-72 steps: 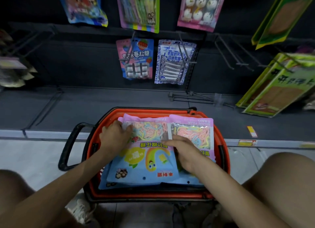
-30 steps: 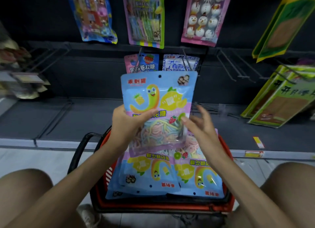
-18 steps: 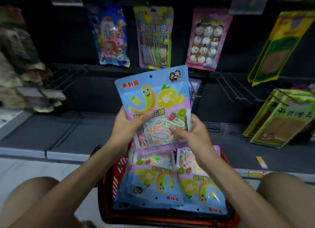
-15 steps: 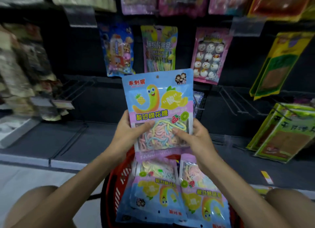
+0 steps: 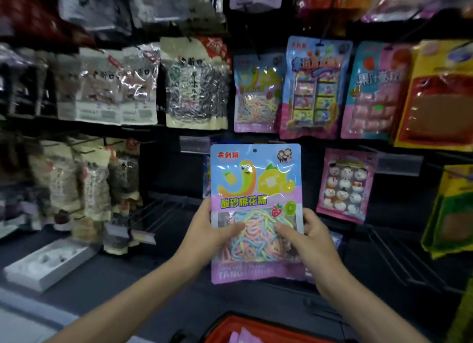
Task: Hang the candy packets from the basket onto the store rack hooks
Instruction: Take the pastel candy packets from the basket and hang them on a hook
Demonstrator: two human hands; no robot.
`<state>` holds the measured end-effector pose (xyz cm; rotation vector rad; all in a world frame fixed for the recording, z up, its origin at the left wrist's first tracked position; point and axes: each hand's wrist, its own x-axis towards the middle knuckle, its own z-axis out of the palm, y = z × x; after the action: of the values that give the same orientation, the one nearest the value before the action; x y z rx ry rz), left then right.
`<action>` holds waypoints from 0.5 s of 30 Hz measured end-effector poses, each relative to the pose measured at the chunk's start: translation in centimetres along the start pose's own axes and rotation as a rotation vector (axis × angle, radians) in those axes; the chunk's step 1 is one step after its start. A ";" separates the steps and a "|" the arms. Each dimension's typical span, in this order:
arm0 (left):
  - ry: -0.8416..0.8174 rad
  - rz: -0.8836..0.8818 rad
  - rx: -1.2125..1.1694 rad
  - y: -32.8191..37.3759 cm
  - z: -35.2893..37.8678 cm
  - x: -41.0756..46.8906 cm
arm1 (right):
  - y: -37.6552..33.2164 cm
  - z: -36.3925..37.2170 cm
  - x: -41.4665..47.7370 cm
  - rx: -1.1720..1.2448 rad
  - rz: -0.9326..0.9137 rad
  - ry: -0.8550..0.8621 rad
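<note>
Raised higher: glossy flat candy packet (image 5: 256, 189), left hand (image 5: 204, 230), right hand (image 5: 309, 237) gripping.

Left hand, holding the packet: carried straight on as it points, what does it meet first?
Probably the blue packet hanging behind the held candy packet; the left hand aims there, depth unclear.

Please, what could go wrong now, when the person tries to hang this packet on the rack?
1. Both the left hand and the right hand grip the candy packet low, far from its hang hole. The top might bend while being threaded.
2. The matching packet hangs close beside a blue packet, which might be knocked.
</note>
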<state>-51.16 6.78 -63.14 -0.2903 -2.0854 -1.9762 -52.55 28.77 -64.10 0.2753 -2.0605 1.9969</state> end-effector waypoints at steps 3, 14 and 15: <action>0.030 0.050 -0.005 1.2 -0.5 1.4 | -1.6 1.1 1.4 -0.014 -0.056 0.000; 0.171 0.253 -0.082 7.1 -0.3 8.0 | -9.3 3.2 7.6 -0.096 -0.261 0.101; 0.173 0.265 -0.089 7.9 -0.3 8.6 | -10.0 3.3 8.3 -0.115 -0.281 0.109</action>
<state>-56.76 6.74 -52.90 -0.3772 -1.7578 -1.8668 -57.43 25.48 -52.06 0.3990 -1.9395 1.6856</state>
